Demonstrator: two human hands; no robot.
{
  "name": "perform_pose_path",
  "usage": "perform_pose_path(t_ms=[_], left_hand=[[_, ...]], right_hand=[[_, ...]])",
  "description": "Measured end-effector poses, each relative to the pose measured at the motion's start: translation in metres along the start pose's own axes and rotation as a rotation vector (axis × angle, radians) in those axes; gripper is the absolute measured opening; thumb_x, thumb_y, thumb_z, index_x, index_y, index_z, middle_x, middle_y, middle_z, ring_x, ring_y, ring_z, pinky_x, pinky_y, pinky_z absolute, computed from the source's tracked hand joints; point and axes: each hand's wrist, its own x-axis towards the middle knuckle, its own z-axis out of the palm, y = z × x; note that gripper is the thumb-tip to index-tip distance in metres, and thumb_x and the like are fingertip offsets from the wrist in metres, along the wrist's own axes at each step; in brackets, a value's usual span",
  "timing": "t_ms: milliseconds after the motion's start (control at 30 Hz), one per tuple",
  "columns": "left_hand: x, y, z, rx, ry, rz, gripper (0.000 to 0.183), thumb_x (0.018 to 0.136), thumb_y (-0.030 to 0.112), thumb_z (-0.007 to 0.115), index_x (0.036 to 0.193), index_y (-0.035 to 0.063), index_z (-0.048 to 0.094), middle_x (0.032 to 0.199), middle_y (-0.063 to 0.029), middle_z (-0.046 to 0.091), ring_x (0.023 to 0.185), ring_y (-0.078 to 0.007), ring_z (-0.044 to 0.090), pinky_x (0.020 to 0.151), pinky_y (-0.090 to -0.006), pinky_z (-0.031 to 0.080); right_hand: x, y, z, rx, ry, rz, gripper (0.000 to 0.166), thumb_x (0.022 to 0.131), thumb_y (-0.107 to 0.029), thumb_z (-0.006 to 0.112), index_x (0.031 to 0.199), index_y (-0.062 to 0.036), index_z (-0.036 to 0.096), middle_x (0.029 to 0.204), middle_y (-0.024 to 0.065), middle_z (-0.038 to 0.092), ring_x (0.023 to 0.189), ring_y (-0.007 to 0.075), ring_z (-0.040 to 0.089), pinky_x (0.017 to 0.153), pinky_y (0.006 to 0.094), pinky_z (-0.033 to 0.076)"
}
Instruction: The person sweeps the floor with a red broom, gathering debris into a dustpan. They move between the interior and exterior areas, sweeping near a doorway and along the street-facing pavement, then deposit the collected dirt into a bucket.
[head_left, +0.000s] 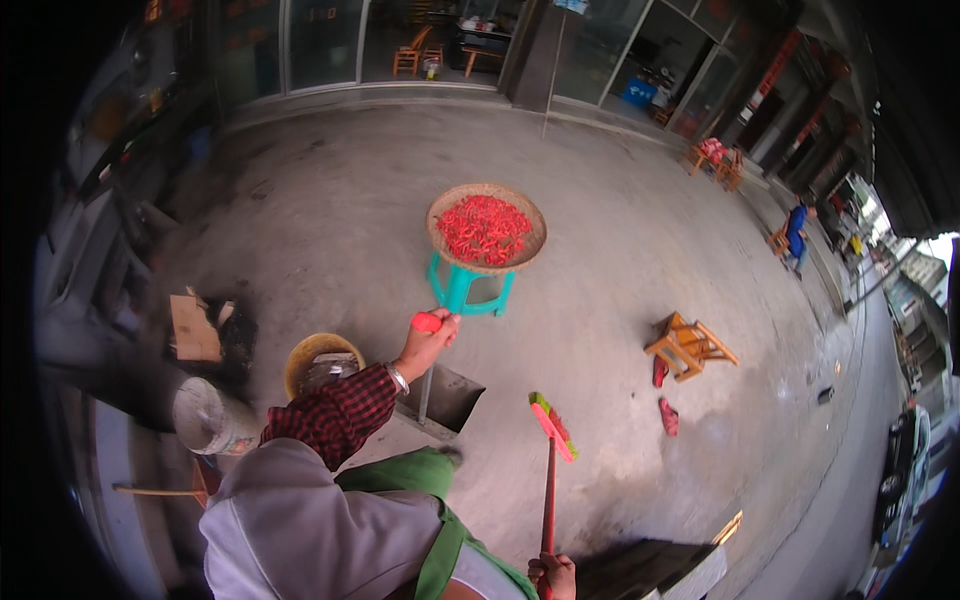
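Note:
My left hand (429, 343) grips the red-topped handle (425, 400) of a long-handled dustpan. The dark metal pan (463, 396) rests on the concrete floor below that hand, and my sleeve hides part of it. At the bottom of the view, my right hand (553, 576) is closed around the red stick (549, 495) of a broom. The pink broom head (553, 427), with green and red bristles, is at the floor to the right of the pan, apart from it.
Ahead, a woven tray (538, 251) of red chili peppers (484, 229) sits on a teal plastic stool (459, 289). Left are a yellow bucket (298, 358), a whitish bucket (206, 420) and cardboard (195, 327). Right are a tipped wooden chair (686, 346), red shoes (668, 417) and a distant seated person (795, 229).

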Motion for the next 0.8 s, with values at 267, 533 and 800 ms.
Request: perform_pose_path(t_ms=[267, 533, 800], left_hand=[[0.166, -0.082, 0.106, 0.014, -0.047, 0.0, 0.021, 0.085, 0.014, 0.049, 0.067, 0.0051, 0.047, 0.06, 0.0019, 0.045, 0.053, -0.0058, 0.041, 0.049, -0.0198, 0.034], [0.358, -0.092, 0.238, -0.161, -0.042, -0.028, 0.026, 0.086, 0.021, 0.05, 0.065, 0.0065, 0.044, 0.059, 0.0013, 0.045, 0.053, -0.0057, 0.041, 0.05, -0.02, 0.035], [0.603, -0.119, 0.326, -0.333, 0.042, -0.004, 0.026, 0.086, 0.023, 0.05, 0.066, 0.0068, 0.046, 0.059, 0.0011, 0.047, 0.052, -0.0058, 0.043, 0.049, -0.0203, 0.037]], right_hand=[[0.114, -0.205, 0.032, 0.054, -0.129, 0.036, 0.025, 0.083, -0.009, 0.042, 0.059, -0.0116, 0.036, 0.051, -0.0056, 0.032, 0.043, 0.0053, 0.031, 0.037, 0.0196, 0.023], [0.191, -0.381, 0.064, -0.015, -0.042, 0.063, 0.024, 0.086, -0.017, 0.044, 0.064, -0.0104, 0.042, 0.053, -0.0042, 0.034, 0.044, 0.0066, 0.033, 0.038, 0.0212, 0.025], [0.372, -0.583, 0.121, -0.179, -0.022, -0.154, 0.022, 0.084, -0.012, 0.048, 0.065, -0.0159, 0.04, 0.059, 0.0002, 0.042, 0.044, 0.009, 0.037, 0.037, 0.0214, 0.029]])
